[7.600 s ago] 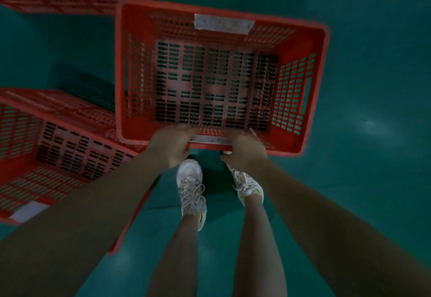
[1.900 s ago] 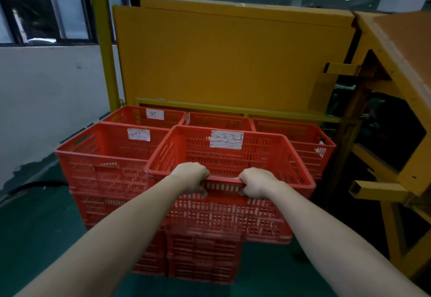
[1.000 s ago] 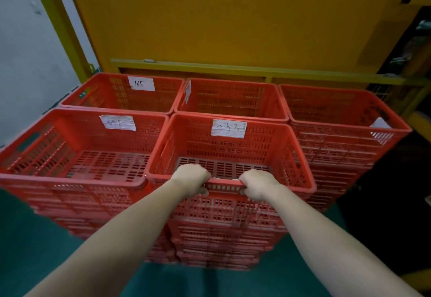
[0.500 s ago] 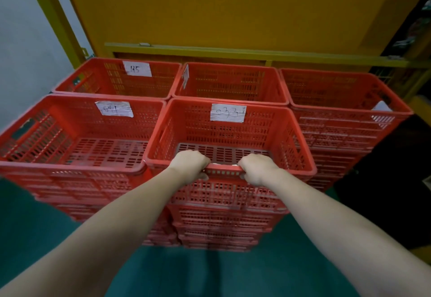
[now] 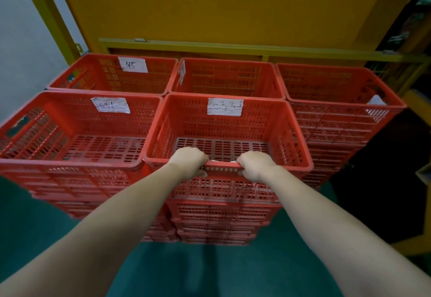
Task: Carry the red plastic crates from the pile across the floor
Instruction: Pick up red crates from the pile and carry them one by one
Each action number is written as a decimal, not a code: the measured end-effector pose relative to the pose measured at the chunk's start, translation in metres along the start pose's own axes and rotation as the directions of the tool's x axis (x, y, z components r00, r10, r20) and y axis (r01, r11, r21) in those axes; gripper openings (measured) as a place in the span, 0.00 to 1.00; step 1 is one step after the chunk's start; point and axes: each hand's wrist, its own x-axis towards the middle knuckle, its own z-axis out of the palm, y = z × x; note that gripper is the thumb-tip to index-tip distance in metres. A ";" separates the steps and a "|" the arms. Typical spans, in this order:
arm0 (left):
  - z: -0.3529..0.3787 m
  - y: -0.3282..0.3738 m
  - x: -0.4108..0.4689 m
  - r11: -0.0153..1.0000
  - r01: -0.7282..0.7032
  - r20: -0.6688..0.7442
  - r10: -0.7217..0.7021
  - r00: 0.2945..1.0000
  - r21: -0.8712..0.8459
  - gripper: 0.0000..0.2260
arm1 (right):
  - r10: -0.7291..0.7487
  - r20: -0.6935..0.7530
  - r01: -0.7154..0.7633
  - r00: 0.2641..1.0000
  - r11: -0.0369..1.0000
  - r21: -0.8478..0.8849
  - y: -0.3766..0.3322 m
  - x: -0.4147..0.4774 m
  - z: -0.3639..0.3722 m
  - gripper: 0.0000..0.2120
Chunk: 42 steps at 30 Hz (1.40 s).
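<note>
Because the crate [image 5: 228, 133] is held only at its near rim, with the left grip [image 5: 189, 162] and the right grip [image 5: 255, 165] curled round it close together, its far end beyond the grips could be tipped and jammed askew on the stack [image 5: 221, 217] beneath.

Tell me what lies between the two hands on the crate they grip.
Head view: between the left hand and the right hand runs only a stretch of the near rim of the crate, with a thin pale strip along its top edge.
</note>
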 end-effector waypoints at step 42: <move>-0.048 0.053 -0.085 0.740 0.547 -0.069 -0.616 0.784 -0.391 0.33 | -0.283 -0.202 0.343 0.937 0.853 0.393 0.004 -0.003 -0.059 0.20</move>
